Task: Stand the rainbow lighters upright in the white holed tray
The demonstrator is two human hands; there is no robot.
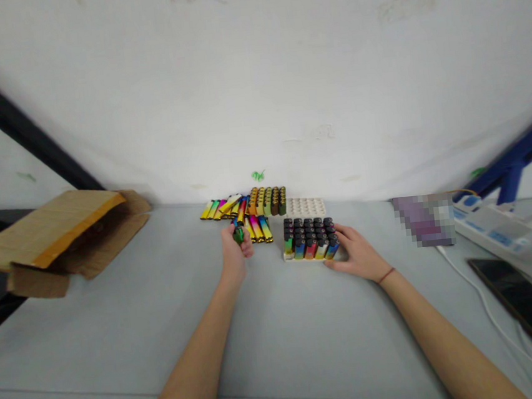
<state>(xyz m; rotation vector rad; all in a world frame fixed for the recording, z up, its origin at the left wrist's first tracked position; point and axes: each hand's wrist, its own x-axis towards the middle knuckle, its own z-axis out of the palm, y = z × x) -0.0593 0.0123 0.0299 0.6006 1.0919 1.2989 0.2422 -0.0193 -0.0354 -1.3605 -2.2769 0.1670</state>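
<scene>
My left hand (pixel 237 247) is closed round a dark green lighter (pixel 238 234), raised above the table; most of its body is hidden in my fingers. My right hand (pixel 356 252) grips the right end of a white tray (pixel 295 257), thumb at the front corner and fingers along the side. Rows of black-topped lighters (pixel 310 236) with multicoloured bodies stand upright in that tray. Just beyond my left hand lie several shiny rainbow-and-yellow lighters (pixel 260 228), flat on the table. A block of upright gold and green lighters (pixel 267 202) stands behind them.
An empty white holder (pixel 306 206) with round hollows lies near the wall. An open cardboard box (pixel 75 227) is at the left. To the right are a blurred purple item (pixel 421 219), a power strip (pixel 499 227), a black phone (pixel 523 300) and a white cable (pixel 480 295).
</scene>
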